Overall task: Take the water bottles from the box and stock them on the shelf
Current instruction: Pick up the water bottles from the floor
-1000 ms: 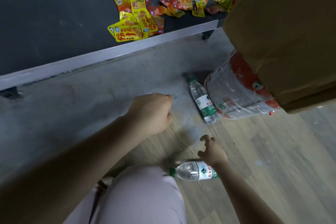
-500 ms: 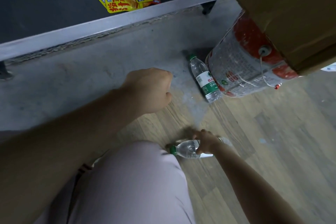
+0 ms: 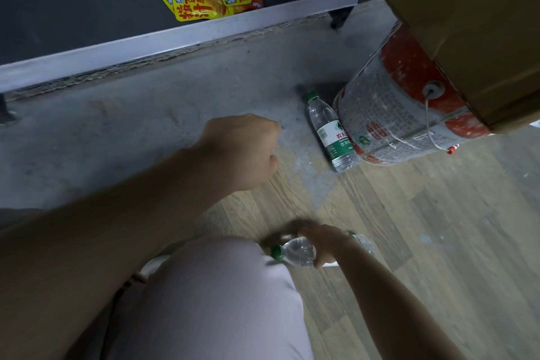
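Right hand [image 3: 321, 244] gripped a floor bottle [image 3: 295, 251]; left hand [image 3: 242, 152] was fisted, empty.
Second bottle [image 3: 330, 131] lay at one o'clock; neither was shelved.

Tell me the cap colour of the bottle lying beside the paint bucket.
Green: the bottle by the bucket has a green cap, shown in the head view.

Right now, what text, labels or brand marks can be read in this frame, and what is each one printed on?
"农夫" and "饮用": green and white label of the water bottle on the floor, lying against the paint bucket.
Red double-character mark: paint bucket; its fine print is too small to read.
Large red characters: yellow snack packets on the shelf; too stylised to read surely.
Bottle in the right hand: label hidden and blurred.
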A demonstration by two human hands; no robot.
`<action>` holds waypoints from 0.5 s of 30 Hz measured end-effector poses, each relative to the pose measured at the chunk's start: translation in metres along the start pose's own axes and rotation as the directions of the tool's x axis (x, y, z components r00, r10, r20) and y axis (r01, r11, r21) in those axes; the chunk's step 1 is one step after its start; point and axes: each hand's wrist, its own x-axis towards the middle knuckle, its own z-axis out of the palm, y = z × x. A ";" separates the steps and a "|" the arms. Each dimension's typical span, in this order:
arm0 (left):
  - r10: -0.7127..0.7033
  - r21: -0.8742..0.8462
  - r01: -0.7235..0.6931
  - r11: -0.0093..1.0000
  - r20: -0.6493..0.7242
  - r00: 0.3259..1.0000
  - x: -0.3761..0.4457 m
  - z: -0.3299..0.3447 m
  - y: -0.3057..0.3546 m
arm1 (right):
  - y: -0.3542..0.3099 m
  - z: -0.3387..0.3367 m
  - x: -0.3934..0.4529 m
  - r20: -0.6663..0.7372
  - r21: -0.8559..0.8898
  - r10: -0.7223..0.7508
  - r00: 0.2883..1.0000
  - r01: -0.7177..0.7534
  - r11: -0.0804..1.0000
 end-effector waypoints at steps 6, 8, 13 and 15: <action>-0.016 -0.014 0.016 1.000 0.013 1.000 0.001 -0.004 -0.002 | 0.013 -0.010 -0.002 -0.093 0.250 0.029 0.995 -0.005 0.968; -0.029 -0.031 0.029 0.999 0.013 0.999 0.002 -0.006 -0.004 | 0.016 -0.016 -0.004 -0.087 0.231 0.072 0.994 -0.050 0.972; -0.065 -0.078 0.067 0.995 0.035 0.997 0.004 -0.015 -0.014 | 0.016 -0.031 -0.005 -0.088 0.167 0.133 0.987 -0.117 0.979; -0.073 -0.094 0.077 0.993 0.040 0.997 0.008 -0.019 -0.016 | 0.015 -0.043 -0.007 -0.114 0.154 0.135 0.984 -0.116 0.981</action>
